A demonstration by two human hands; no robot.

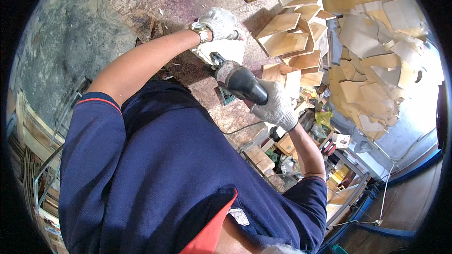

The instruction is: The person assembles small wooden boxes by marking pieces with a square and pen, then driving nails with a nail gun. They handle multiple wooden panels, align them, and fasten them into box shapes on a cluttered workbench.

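Note:
My right hand (277,107), in a white knit glove, is wrapped round the rear of a dark power tool (242,83); its kind is not plain, though it resembles a jigsaw. The tool's metal front end meets a small pale wooden board (230,51), brightly lit on the workbench. At the board's far side, my left hand (218,22), gloved too and with a wristwatch at the wrist, grips the edge; some of its fingers are hidden. A teal and black item (226,95) shows beneath the tool, partly covered.
The stained workbench (165,0) carries wood chips. Open wooden boxes (287,37) stand stacked to the right. Beyond them lies a heap of thin sheet offcuts (372,70). Bags and clutter (325,120) crowd near my right forearm. A black cord (242,128) crosses the bench.

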